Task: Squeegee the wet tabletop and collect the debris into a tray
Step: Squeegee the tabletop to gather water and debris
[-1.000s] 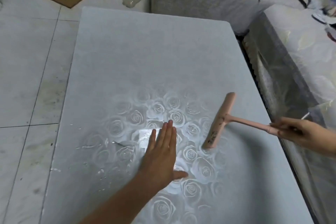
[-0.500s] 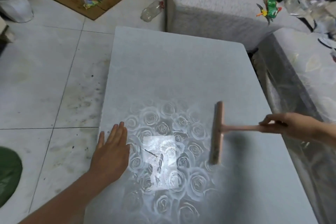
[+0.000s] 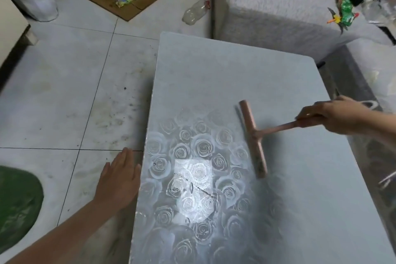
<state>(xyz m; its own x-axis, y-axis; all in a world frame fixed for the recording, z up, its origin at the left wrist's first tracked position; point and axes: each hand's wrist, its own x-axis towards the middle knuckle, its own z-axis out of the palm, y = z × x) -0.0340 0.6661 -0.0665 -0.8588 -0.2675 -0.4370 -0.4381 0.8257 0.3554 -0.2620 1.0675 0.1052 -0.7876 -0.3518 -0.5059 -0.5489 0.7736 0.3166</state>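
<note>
Right hand curls fingers round the squeegee handle; left hand flat, fingers straight, beside tabletop.

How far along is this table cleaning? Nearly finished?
Early, it seems. Done: nothing clearly finished, though the far half of the tabletop looks matte and streak-free. In hand: the right hand grips the pink squeegee, blade low over the table. The left hand hangs open beside the left edge. Left: water streaks and dark specks lie in the glare patch; no tray is in view.
</note>
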